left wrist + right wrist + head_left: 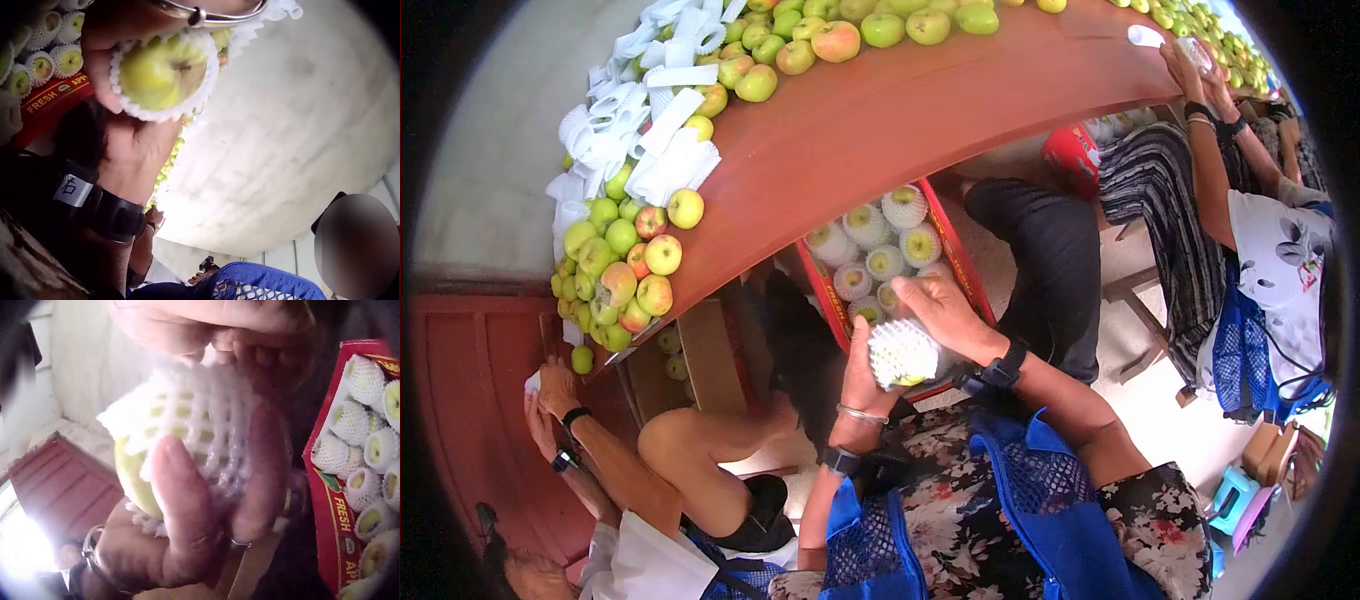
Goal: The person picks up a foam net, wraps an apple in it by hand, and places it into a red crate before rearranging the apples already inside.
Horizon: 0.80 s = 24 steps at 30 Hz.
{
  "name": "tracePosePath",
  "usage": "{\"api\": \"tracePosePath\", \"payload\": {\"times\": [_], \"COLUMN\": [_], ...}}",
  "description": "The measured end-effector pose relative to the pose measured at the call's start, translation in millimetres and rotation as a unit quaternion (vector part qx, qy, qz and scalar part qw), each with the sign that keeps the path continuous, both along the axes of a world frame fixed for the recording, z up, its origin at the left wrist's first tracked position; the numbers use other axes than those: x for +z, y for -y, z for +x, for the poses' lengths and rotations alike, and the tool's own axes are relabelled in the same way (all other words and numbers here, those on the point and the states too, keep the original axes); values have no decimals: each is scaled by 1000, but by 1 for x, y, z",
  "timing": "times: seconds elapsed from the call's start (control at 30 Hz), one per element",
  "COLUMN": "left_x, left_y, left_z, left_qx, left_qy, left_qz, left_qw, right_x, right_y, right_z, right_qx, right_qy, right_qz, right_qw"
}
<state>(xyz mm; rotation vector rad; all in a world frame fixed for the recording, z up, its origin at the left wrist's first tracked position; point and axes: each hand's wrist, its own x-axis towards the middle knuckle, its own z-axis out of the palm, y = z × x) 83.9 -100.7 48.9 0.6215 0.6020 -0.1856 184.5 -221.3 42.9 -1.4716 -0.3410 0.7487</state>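
An apple in a white foam net [903,354] is gripped by my left hand [862,375], whose thumb and fingers wrap its sides in the right wrist view [187,519]. Green-yellow skin shows at the net's open end in the left wrist view, where the apple [153,72] has its stem in sight. My right hand [945,315] is against the other end of the net; in the right wrist view its curled fingers [262,353] pinch the net's gathered edge. Below the table edge, a red box [959,250] holds several netted apples [885,262].
Bare apples [662,254] and a heap of white foam nets [615,120] lie along the curved brown table [800,150]. People work at left and right, each with hands at the table edge. A cardboard box [712,350] stands below at left.
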Motion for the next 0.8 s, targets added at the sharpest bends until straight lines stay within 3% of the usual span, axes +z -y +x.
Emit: {"api": "tracePosePath", "payload": {"times": [0.07,0.17,0.2,0.33,0.47,0.6,0.7,0.8], "left_x": [14,12,17,7,8,10,14,22], "left_y": [1,-12,-12,-9,-13,-12,-13,-10], "left_z": [2,1,-1,-8,-9,-9,-8,-5], "left_qx": [35,2,-8,8,-33,-14,-35,-77], "left_qy": [-55,-14,-8,-28,-25,-42,-31,-13], "left_qz": [-39,-18,-10,36,57,28,36,90], "left_qw": [997,1000,1000,999,998,999,998,993], "right_x": [-4,27,26,25,10,15,12,22], "right_y": [-2,10,12,11,9,11,10,12], "right_z": [1,4,4,6,4,3,0,-3], "right_qx": [-55,70,69,52,45,51,67,37], "right_qy": [24,53,191,215,268,397,418,255], "right_qz": [90,107,78,37,28,0,-70,-110], "right_qw": [994,990,976,975,962,916,903,960]}}
